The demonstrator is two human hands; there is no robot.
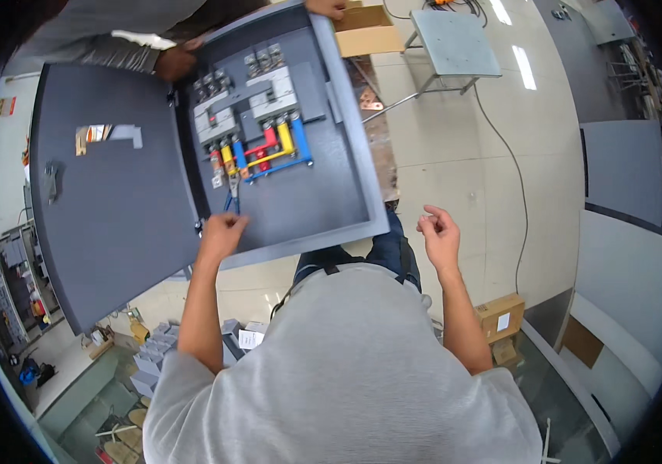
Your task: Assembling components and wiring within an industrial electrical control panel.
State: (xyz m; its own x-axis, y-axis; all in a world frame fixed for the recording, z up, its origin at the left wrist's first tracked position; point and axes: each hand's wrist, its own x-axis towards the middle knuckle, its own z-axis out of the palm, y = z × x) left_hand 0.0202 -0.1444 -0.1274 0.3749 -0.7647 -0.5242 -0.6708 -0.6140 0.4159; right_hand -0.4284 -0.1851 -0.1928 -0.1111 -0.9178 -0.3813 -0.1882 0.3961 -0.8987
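Grey electrical cabinet [331,193] lies open, tilted up toward the camera, its door [114,209] swung out to the left. Inside sit grey breakers [249,97] above red, yellow and blue busbars [269,151]. Blue-handled pliers [232,193] point up at the busbars — the left hand [221,234] is closed around their handles. The right hand [439,232] hangs in the air beside the cabinet, fingers loosely curled, holding nothing. Another person's hand [176,62] touches the cabinet's top edge.
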